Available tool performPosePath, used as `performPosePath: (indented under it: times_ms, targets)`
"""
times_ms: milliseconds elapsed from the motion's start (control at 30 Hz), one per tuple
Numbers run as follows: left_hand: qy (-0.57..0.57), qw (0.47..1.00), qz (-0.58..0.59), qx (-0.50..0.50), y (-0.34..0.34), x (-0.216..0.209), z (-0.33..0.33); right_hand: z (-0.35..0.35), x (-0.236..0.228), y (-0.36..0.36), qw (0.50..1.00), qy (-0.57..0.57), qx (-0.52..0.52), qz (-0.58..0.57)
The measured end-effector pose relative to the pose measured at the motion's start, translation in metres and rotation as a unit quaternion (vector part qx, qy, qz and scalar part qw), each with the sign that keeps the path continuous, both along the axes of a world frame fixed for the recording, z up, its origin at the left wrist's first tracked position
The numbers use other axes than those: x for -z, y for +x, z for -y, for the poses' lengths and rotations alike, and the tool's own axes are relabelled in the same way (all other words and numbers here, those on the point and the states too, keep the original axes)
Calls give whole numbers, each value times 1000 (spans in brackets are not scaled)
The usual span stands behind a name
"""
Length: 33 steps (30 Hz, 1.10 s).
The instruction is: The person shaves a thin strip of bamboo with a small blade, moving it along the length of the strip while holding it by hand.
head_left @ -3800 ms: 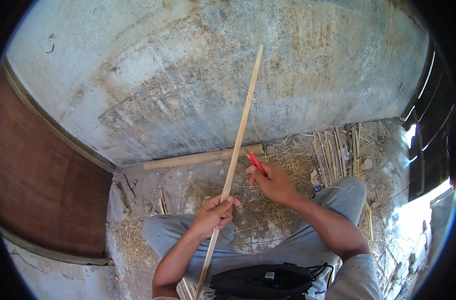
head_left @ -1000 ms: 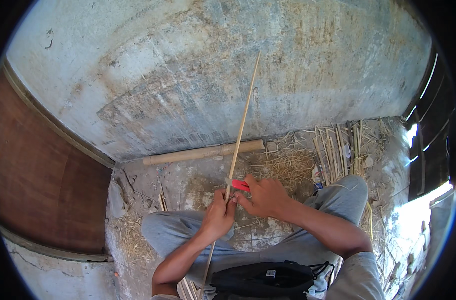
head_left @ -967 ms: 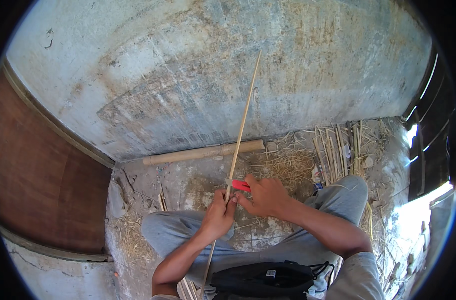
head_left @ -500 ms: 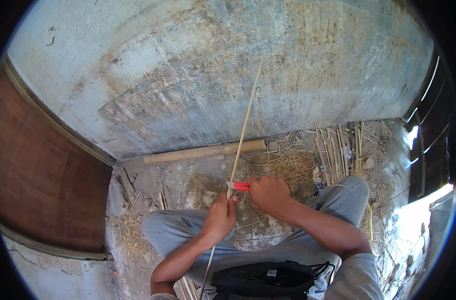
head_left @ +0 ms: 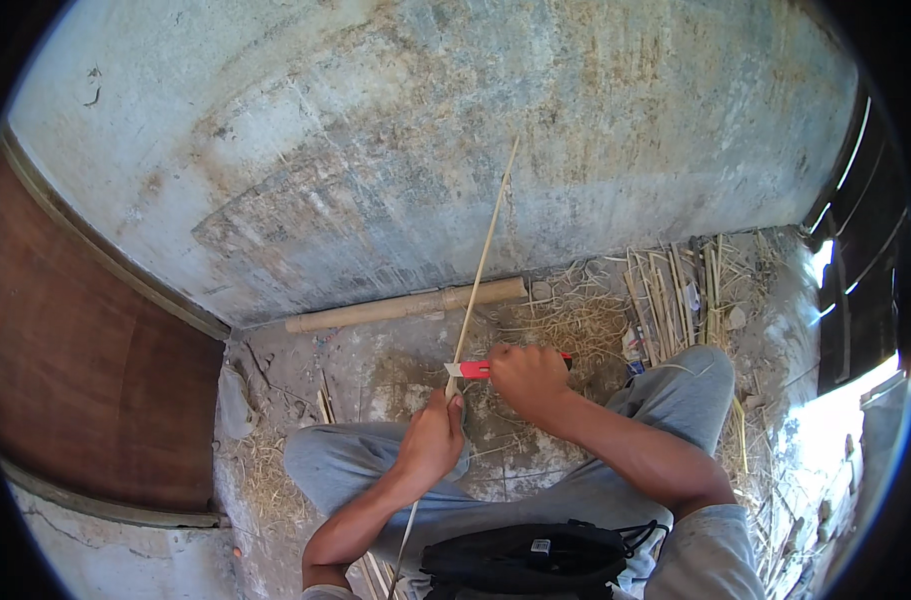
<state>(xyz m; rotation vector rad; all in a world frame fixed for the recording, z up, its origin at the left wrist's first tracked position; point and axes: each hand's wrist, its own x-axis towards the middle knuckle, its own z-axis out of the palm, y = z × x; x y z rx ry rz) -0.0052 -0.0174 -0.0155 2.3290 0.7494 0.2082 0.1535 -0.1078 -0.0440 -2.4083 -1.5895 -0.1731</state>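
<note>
A long, thin bamboo strip (head_left: 484, 252) runs from beside my lap up toward the wall, its far end pointing away from me. My left hand (head_left: 433, 437) is closed around it in front of my left knee, thumb laid along the strip. Wrapped in my right hand (head_left: 528, 379) is a red utility knife (head_left: 472, 370). Its blade lies across the strip just beyond my left fingers. The knife's dark rear end shows past my right knuckles.
Against the wall's foot lies a thick bamboo pole (head_left: 405, 305). Split bamboo sticks (head_left: 665, 300) and a pile of shavings (head_left: 580, 330) lie beyond my right knee. A black bag (head_left: 520, 560) rests on my lap. To the left are a brown door panel (head_left: 95, 350) and a clear plastic bag (head_left: 237, 402).
Both hands, the knife and the strip have shifted slightly left. The strip's far tip sits a little lower. More of the knife's rear end now shows behind my right hand.
</note>
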Motion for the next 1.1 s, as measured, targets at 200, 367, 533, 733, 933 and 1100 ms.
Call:
performPosePath:
  times_ms: [200, 367, 533, 733, 933, 1100]
  targets:
    - [23, 1000, -5, 4, 0, 3, -1, -3, 0, 1, 1000, -2, 20, -5]
    - [16, 998, -50, 45, -15, 8, 21, 11, -11, 72, 986, 8, 162, 27]
    - [-1, 999, 25, 49, -11, 7, 14, 25, -38, 72, 969, 103, 222, -29]
    - [-26, 998, 44, -23, -2, 11, -5, 18, -14, 26, 987, 96, 63, -112]
    - [-22, 996, 81, -13, 0, 17, -8, 13, -10, -2, 995, 20, -20, -95]
    - [-27, 998, 55, -17, 2, 15, -3, 11, -5, -5, 997, 26, -40, -65]
